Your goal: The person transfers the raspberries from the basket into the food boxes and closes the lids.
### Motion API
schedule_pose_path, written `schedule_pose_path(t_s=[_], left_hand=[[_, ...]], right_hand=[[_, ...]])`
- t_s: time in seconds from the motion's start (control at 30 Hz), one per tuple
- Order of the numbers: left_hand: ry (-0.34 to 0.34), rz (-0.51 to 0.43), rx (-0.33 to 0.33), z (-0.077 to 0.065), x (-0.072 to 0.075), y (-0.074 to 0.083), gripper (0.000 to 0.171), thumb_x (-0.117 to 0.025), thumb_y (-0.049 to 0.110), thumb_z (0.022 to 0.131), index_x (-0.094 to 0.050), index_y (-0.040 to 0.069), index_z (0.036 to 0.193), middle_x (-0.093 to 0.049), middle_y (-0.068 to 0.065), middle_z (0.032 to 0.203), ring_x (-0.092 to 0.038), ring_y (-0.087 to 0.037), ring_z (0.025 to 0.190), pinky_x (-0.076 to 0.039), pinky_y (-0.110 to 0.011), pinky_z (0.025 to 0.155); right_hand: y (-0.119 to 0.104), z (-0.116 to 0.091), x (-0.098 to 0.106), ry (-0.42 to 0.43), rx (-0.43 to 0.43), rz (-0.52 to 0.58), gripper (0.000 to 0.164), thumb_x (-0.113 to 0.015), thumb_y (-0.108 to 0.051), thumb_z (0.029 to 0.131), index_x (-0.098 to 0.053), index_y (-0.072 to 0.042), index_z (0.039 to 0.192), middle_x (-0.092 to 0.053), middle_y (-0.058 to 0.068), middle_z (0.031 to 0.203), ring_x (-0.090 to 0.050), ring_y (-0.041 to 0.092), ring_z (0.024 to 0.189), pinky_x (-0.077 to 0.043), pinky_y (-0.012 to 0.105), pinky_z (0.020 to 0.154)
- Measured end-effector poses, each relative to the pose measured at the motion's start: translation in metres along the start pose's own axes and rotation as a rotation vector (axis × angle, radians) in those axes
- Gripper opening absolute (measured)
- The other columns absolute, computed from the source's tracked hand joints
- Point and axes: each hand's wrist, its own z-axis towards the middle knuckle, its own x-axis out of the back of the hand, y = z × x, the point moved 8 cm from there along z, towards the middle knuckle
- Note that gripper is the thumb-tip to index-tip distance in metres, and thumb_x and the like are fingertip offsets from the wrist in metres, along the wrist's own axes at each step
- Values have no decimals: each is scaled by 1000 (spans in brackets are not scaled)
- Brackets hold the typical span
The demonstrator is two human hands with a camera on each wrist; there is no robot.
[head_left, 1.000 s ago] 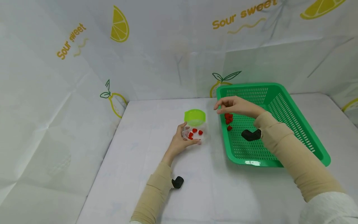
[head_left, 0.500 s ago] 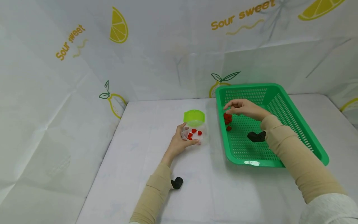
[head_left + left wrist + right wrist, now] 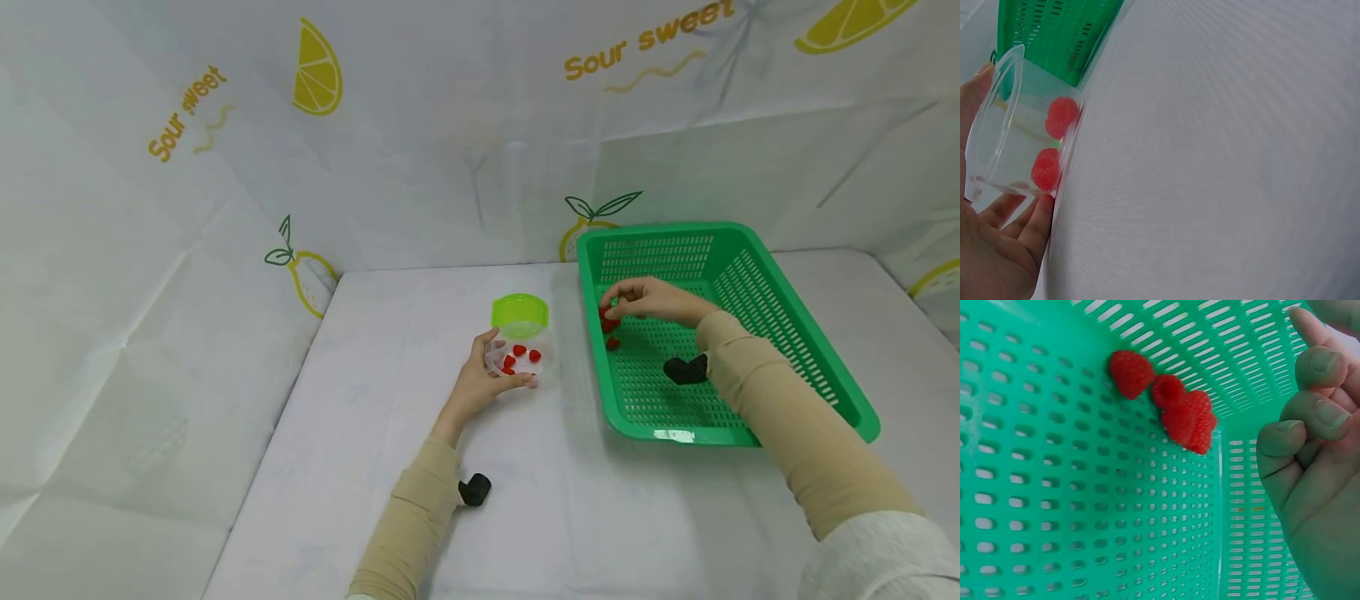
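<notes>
My left hand [image 3: 476,387] holds a small clear plastic container [image 3: 1029,128] on the white table, thumb on one side and fingers on the other. Several red raspberries [image 3: 535,356] lie at its bottom. A bright green lid [image 3: 520,309] lies right behind the container. My right hand [image 3: 654,301] is inside the green basket, with its fingertips over the raspberries at the left wall. In the right wrist view several raspberries [image 3: 1180,422] lie clustered in the basket's corner. The right fingers [image 3: 1319,412] are bent beside them, with nothing seen between them.
The green perforated basket [image 3: 684,435] stands on the right of the table, its raised rim between the container and the right hand. White tablecloth [image 3: 592,517] covers the table. A printed white sheet [image 3: 450,125] hangs behind and at the left.
My right hand has moved from above the basket's left rim to the right, then down toward the raspberries inside. The left hand and container stay in place.
</notes>
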Motion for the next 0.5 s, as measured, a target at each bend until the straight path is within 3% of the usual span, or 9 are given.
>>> schedule_pose_path(t_s=[0.13, 0.23, 0.37, 0.5], left_hand=[[-1, -6, 5, -1, 0, 1, 94, -80, 45, 69, -22, 36, 143, -44, 11, 139, -54, -15, 93, -47, -27, 77], [0, -9, 8, -1, 1, 0, 94, -80, 44, 68, -23, 37, 142, -43, 11, 139, -54, -16, 90, -47, -26, 76], [2, -14, 11, 0, 0, -2, 94, -81, 44, 68, -23, 37, 142, -44, 12, 138, -55, -15, 93, -47, -27, 78], [2, -13, 7, 1, 0, -2, 94, -80, 44, 68, -23, 37, 142, -45, 11, 138, -54, -15, 100, -47, -27, 80]], right_hand=[[5, 2, -3, -29, 17, -21, 31, -60, -27, 91, -59, -6, 113, -61, 11, 78, -57, 19, 92, -42, 40, 89], [8, 3, -5, -36, 13, -34, 29, -60, -26, 91, -59, -6, 113, -67, 14, 99, -59, 13, 98, -43, 41, 93], [13, 3, -6, -42, -32, -38, 32, -61, -26, 90, -59, -5, 114, -64, 13, 114, -57, 11, 101, -43, 43, 95], [17, 4, -10, -69, -73, -78, 32, -62, -24, 89, -58, -4, 114, -63, 10, 97, -54, 17, 90, -43, 37, 85]])
